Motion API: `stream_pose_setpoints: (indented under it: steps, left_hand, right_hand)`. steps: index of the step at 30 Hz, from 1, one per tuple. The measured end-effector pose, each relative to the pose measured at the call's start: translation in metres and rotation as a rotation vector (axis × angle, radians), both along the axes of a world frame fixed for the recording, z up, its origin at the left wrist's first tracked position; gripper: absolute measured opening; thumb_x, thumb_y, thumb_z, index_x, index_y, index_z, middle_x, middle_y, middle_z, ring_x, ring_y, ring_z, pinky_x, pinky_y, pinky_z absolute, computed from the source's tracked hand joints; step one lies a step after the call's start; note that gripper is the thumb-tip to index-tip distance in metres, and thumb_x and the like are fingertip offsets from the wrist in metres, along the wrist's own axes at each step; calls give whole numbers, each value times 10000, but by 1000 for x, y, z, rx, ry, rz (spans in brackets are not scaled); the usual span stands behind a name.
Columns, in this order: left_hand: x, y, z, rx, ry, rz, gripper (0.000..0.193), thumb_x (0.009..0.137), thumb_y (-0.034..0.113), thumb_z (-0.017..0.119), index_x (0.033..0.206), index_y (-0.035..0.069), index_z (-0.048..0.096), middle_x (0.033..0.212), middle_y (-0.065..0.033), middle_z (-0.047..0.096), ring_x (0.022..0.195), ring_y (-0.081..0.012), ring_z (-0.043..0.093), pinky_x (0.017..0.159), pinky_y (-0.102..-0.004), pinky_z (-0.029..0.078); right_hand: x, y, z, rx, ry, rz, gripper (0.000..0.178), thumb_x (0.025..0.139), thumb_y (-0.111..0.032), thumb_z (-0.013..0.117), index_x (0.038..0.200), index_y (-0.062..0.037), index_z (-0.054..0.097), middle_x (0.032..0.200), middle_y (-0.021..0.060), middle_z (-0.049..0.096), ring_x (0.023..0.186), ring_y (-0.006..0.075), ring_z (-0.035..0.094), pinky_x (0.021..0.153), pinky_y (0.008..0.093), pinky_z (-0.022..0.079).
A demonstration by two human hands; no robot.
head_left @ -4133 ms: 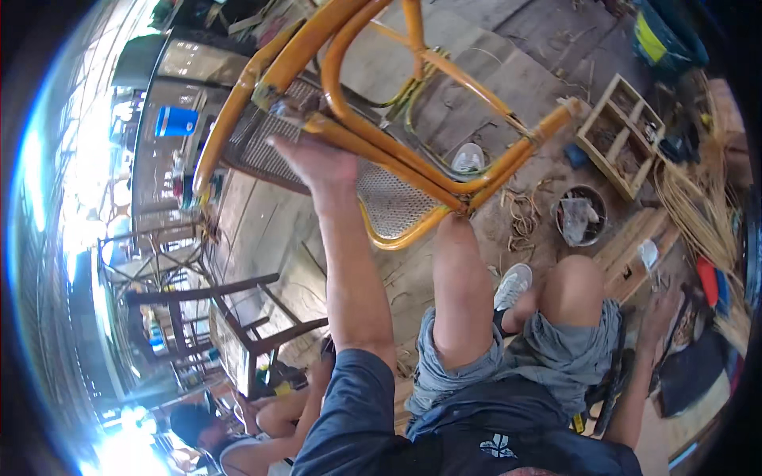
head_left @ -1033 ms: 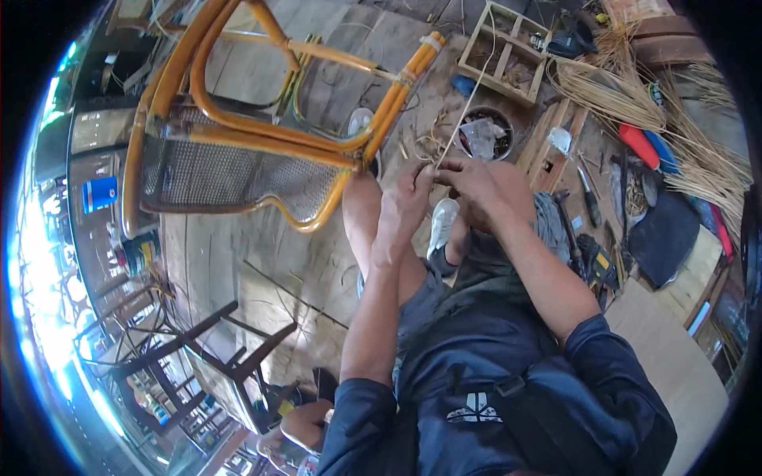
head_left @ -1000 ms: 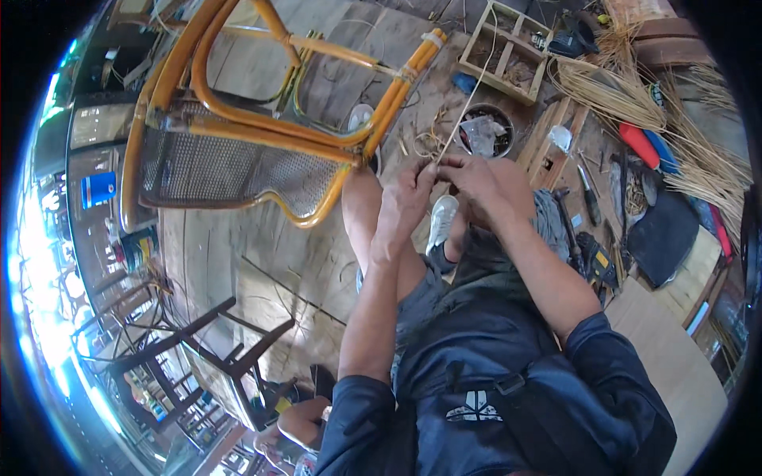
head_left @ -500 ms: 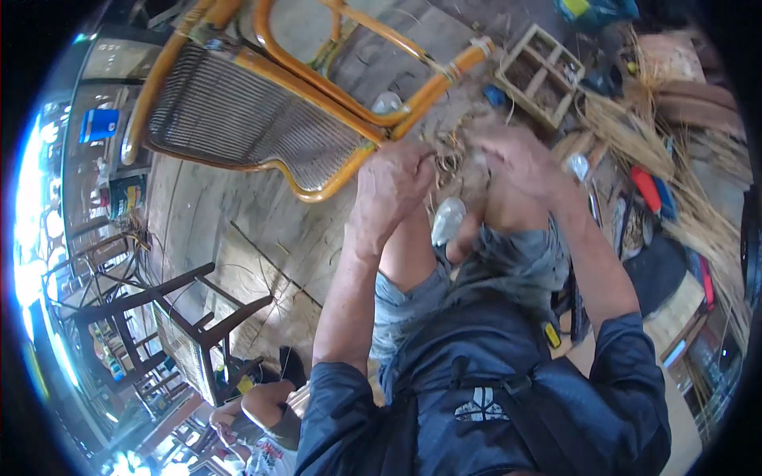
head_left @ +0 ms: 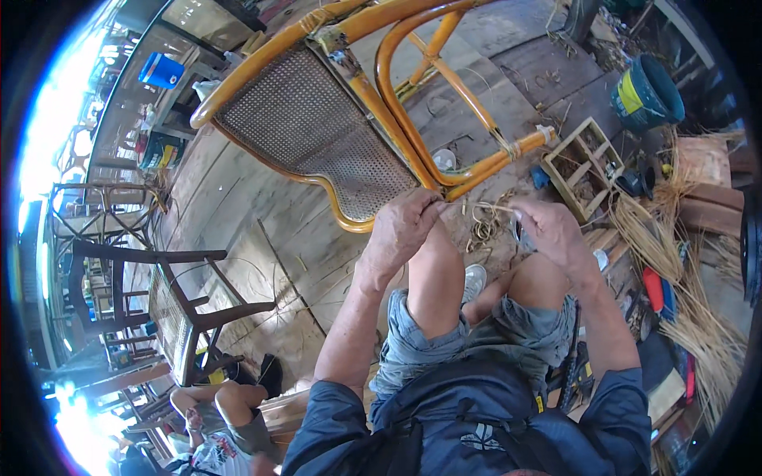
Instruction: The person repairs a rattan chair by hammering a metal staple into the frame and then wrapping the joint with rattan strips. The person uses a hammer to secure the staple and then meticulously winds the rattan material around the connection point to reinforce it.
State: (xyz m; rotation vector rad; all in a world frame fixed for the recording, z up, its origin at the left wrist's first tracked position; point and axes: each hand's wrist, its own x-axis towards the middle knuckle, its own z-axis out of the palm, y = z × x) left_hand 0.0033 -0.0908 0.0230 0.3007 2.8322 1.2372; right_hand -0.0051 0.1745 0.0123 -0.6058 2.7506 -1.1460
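Note:
An orange-brown rattan chair (head_left: 393, 135) with a woven cane panel (head_left: 290, 103) lies tipped over in front of my knees. At its lower corner my left hand (head_left: 405, 230) is closed with the fingertips pinched together, close against the frame; what lies between them is hidden. My right hand (head_left: 552, 230) is off to the right above my other knee. It pinches a thin pale cane strip (head_left: 494, 207), which stretches from the fingers toward my left hand. Loose curled cane strips (head_left: 486, 228) lie on the floor between the hands.
A wooden divided box (head_left: 583, 170) and a dark green bucket (head_left: 647, 95) stand right of the chair. Bundles of cane strands (head_left: 647, 230) and a red-handled tool (head_left: 652, 288) lie at my right. Left are a dark wooden chair (head_left: 178, 309) and a seated person (head_left: 226, 412).
My view has shifted, so the chair and floor appear lower and farther right. My right hand has moved away from my left, and the cane strip now shows stretched between them.

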Motion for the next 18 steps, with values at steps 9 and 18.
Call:
stream_pose_setpoints:
  steps: [9, 18]
  left_hand:
    - [-18, -15, 1, 545, -145, 268, 231, 894, 193, 632, 958, -29, 645, 769, -29, 640, 728, -90, 581, 697, -243, 483]
    - [-18, -12, 0, 796, -163, 277, 258, 951, 217, 548, 979, -29, 621, 799, -40, 626, 730, -106, 585, 714, -257, 492]
  right_hand:
    - [3, -12, 6, -339, -492, -52, 151, 928, -121, 531, 947, 15, 593, 645, 49, 546, 563, 106, 509, 526, 262, 428]
    - [0, -14, 20, -425, -688, -80, 173, 936, -152, 523, 893, 1, 591, 657, -12, 532, 549, 53, 477, 483, 215, 393]
